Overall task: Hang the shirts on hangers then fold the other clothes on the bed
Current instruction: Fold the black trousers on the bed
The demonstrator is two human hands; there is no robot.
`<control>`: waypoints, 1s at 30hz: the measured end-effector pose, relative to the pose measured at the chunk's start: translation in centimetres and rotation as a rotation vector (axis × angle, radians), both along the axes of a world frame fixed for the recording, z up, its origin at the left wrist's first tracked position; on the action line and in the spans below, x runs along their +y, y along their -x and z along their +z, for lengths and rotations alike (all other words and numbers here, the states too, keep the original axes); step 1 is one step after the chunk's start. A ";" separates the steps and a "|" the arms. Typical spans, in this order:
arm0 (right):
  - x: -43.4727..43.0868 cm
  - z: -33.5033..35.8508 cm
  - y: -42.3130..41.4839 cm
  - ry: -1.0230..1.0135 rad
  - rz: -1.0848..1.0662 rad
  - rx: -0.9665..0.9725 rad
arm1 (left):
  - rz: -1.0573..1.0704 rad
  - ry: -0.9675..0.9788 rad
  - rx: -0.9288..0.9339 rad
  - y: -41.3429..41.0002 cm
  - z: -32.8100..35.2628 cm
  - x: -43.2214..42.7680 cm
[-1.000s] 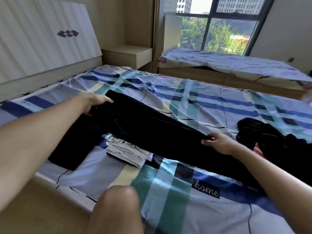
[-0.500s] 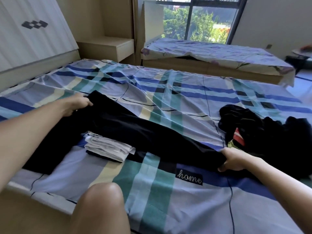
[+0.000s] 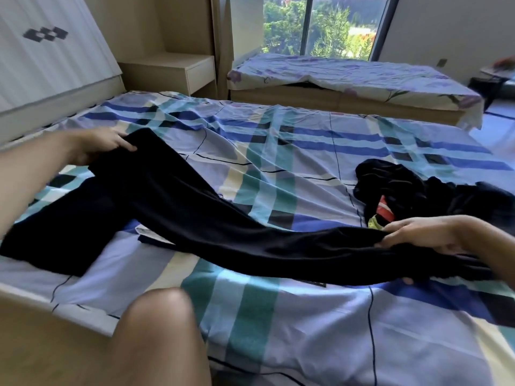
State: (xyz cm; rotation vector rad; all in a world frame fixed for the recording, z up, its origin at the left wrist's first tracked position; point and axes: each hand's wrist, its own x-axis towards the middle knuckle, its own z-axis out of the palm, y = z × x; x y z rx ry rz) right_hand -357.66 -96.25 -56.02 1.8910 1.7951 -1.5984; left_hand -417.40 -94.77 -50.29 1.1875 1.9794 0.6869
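Head view: a long black garment (image 3: 223,218) stretches across the plaid bed (image 3: 306,140), raised a little at both ends. The left hand (image 3: 104,143) grips one end with curled fingers, and the right hand (image 3: 423,235) clutches the other, just beside a heap of dark clothes (image 3: 412,185). The cloth looks soft, light and limp, sagging between the hands. It probably folds best when held at the end corners and kept taut.

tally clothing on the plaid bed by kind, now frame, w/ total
Long black garment, gripped by left hand and right hand: 1
Pale folded item, mostly covered: 1
Dark heap, pieces uncountable: 1
Total: 3, taking the dark flat part at left as the same garment; cannot confirm.
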 end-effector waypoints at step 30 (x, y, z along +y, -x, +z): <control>-2.1 -9.7 -5.9 -0.593 0.651 -0.839 | -1.068 -0.270 0.559 -34.2 -13.4 -2.6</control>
